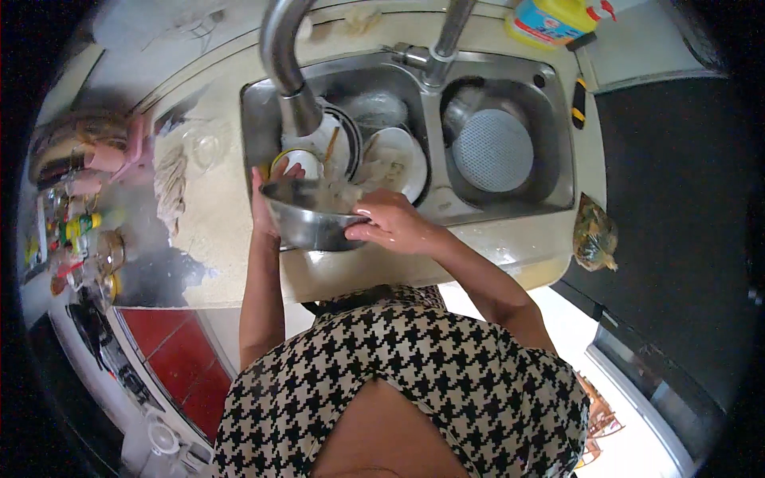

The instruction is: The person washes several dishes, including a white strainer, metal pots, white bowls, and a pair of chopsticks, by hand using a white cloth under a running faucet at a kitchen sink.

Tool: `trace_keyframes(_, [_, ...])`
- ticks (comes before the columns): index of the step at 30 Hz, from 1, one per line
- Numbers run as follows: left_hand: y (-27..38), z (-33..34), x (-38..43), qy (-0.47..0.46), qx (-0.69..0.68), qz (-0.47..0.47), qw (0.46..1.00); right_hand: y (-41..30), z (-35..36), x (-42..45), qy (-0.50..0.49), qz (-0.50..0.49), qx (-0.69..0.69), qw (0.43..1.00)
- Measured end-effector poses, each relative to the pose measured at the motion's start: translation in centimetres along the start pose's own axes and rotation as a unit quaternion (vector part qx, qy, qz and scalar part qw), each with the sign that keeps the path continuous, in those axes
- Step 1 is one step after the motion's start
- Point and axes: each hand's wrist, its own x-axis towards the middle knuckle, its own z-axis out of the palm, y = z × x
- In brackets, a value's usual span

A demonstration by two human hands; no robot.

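A stainless steel bowl (317,230) is tilted over the front edge of the left sink basin (254,113). My left hand (267,200) supports its left side with the palm, fingers spread upward. On the right, my right hand (388,222) grips the rim between thumb and fingers; it looks wet. What the bowl holds is blurred. Behind it in the basin lie a white plate with a dark rim (320,140), a small white bowl with a yellow rim (299,161), chopsticks (332,143), another white plate (403,158) and a clear bowl (376,110).
A curved faucet (287,54) hangs over the left basin. The right basin holds a pale perforated round strainer (493,149). A yellow detergent jug (547,24), a black-and-yellow tool (578,104) and a filled plastic bag (594,236) are at right. A crumpled cloth (171,185) lies left.
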Motion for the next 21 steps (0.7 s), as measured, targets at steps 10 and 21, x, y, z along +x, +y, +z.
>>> trace_keyframes(10, [-5.1, -0.4, 6.0, -0.036, 0.123, -0.008, 0.992, 1.0, -11.7, -14.1, 0.599, 0.125, 0.388, 0.690])
trace_keyframes(21, [-6.8, 0.1, 6.6, -0.001, 0.126, -0.072, 0.989, 15.6, -16.2, -11.5, 0.671, 0.061, 0.459, 0.579])
